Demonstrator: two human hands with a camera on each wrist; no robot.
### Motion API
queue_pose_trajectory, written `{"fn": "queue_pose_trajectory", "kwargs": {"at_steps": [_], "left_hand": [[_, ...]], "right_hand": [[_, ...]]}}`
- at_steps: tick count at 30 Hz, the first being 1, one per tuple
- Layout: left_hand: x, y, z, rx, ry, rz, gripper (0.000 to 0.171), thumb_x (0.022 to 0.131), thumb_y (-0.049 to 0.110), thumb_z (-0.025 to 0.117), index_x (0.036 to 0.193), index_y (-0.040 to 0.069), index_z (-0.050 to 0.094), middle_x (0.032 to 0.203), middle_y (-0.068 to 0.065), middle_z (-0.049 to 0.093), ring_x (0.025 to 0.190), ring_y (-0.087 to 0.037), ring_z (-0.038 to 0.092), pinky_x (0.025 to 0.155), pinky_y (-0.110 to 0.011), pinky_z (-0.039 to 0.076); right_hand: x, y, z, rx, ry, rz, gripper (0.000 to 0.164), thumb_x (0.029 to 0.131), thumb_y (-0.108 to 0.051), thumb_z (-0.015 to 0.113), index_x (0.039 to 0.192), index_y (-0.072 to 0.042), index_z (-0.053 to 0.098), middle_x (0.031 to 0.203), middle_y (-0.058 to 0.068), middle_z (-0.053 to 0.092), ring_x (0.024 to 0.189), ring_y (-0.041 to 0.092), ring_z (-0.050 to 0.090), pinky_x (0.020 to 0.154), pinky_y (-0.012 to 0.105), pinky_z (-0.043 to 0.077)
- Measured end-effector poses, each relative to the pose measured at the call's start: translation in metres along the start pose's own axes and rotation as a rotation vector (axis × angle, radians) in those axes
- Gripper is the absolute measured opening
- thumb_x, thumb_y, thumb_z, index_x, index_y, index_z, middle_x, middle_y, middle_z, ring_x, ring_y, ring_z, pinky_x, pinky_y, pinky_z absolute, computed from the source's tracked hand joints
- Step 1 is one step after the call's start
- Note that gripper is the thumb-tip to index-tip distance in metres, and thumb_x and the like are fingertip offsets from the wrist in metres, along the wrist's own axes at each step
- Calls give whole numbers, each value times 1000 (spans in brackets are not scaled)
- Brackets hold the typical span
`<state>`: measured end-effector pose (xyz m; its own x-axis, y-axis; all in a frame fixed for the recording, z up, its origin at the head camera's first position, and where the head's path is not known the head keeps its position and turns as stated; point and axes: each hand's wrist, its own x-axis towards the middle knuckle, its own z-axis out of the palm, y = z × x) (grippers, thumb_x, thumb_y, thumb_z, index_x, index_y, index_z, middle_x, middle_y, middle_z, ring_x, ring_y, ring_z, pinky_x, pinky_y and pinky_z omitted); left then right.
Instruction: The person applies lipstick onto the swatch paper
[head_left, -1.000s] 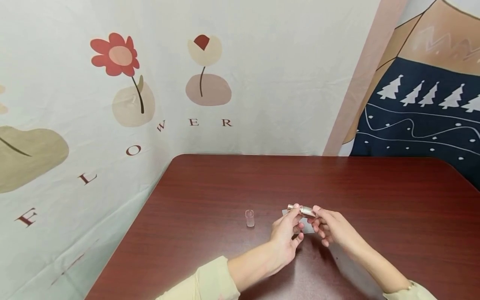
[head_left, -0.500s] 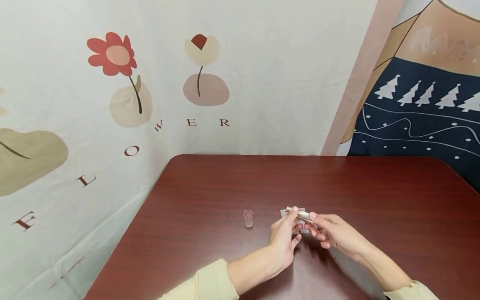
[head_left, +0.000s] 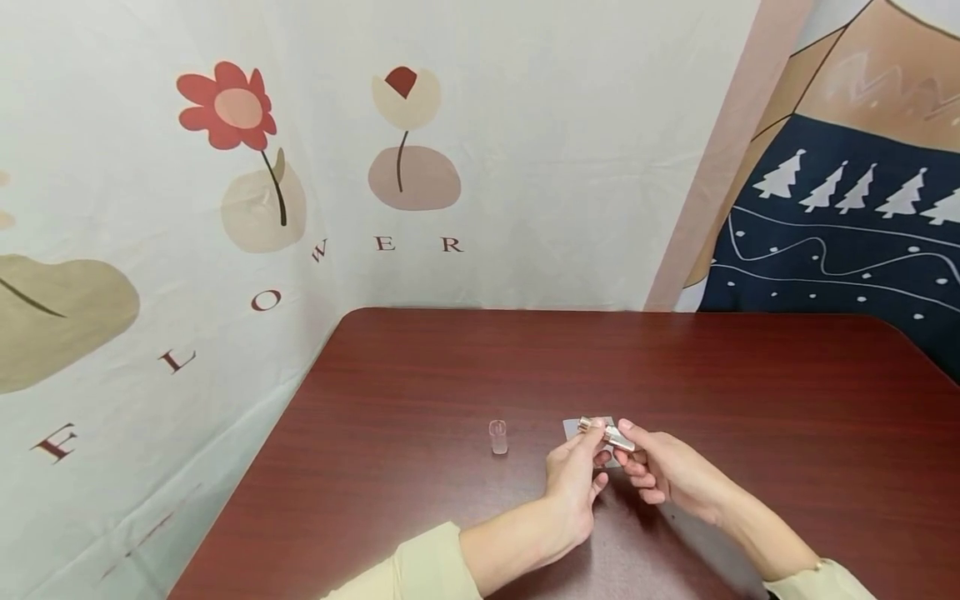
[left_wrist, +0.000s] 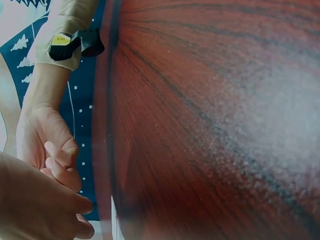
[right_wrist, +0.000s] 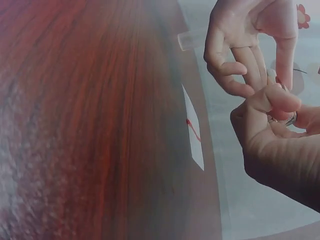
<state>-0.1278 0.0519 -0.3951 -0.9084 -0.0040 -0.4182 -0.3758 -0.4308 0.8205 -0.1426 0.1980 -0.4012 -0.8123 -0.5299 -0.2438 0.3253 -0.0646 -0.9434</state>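
A slim, shiny silver-and-gold lipstick tube (head_left: 619, 438) is held slantwise between both hands, low over the table. My left hand (head_left: 572, 477) pinches its left, gold-coloured part with thumb and fingers. At the right end, my right hand (head_left: 675, 467) grips it between thumb and fingertips. Under the hands lies a small white paper (head_left: 572, 428), which carries a red streak in the right wrist view. To the left, a clear cap (head_left: 498, 437) stands on the table. Fingers cover much of the tube, and its left tip is too small to make out.
The dark red wooden table (head_left: 420, 375) reaches back to a pale cloth wall (head_left: 562, 167) with printed flowers and letters. A navy patterned cloth (head_left: 840, 242) hangs at the right. A black wrist device (left_wrist: 65, 47) sits on the right sleeve.
The right hand's thumb and fingers have shifted on the tube, whose right end now slopes lower. The left hand keeps its pinch. The cap and paper have stayed in place.
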Motion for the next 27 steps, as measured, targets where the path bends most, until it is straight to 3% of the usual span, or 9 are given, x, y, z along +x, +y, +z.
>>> {"fn": "queue_pose_trajectory", "kwargs": {"at_steps": [8,14,20,24,27], "left_hand": [[-2,-1,-2,-32,-38,-44,27,88,28,62,101,5,67,96,-4,69,88,-13,60,78,-33,48],[-1,-2,-3,-67,-33,-68,23,88,28,62,98,7,66,94,-3,67,87,-16,58,76,-32,50],[-2,1,-4,-48,-41,-66,26,88,31,63,95,7,66,89,-2,64,82,-14,59,74,-31,51],[-9,9,-19,50,-174,0,38,85,22,65,115,-1,59,106,-8,63,84,-15,61,72,-30,51],[-12,25,-42,191,-306,121,53,80,8,66,129,-3,48,118,-11,59,83,-15,61,69,-28,51]], "right_hand": [[-2,1,-3,-101,-15,-46,36,102,-31,34,84,-7,53,68,-4,42,56,5,33,48,20,28],[-1,2,1,-218,47,-67,35,101,-31,37,90,-3,55,72,-1,44,55,5,35,49,20,32],[-2,0,6,-244,105,-83,38,101,-31,39,93,2,56,71,-1,45,53,5,35,47,19,34],[-4,-4,8,-202,139,-84,40,101,-34,38,87,-1,55,68,-2,43,53,5,35,47,20,33],[-7,-9,4,-137,180,-98,41,101,-36,36,82,-5,54,67,-3,42,52,5,34,46,20,31]]}}
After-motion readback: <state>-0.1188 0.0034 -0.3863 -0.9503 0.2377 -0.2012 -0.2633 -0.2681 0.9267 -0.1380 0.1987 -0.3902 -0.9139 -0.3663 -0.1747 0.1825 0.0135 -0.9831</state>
